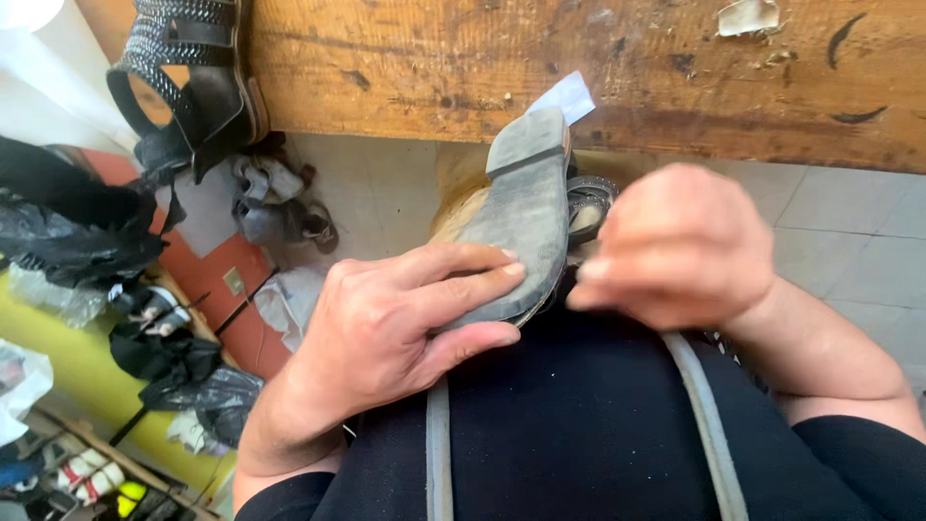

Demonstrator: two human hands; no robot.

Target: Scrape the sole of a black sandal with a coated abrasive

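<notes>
Left hand [386, 328]: fingers closed around the shoe [521, 217]; index and middle fingers lie flat across the grey sole, thumb curls under its near edge.
Right hand [680, 246]: blurred; fingertips drawn together at the shoe's right edge, and whether they pinch anything cannot be told.
Shoe: sole up, between the two hands, heel pointing away toward the bench, toe end on the lap against the dark apron [579, 425].
Paper slip [567, 96]: small, pale, four-cornered, poking out just behind the heel at the bench edge.
Torn label scrap [748, 16]: whitish, ragged, stuck to the top of the wooden bench [434, 68] at upper right.
Black sandal [188, 77]: hangs over the bench's left end, straps woven.
Floor, left: black plastic bags [77, 232], a clear crumpled bag [58, 299], a grey shoe [275, 203] near the bench leg.
</notes>
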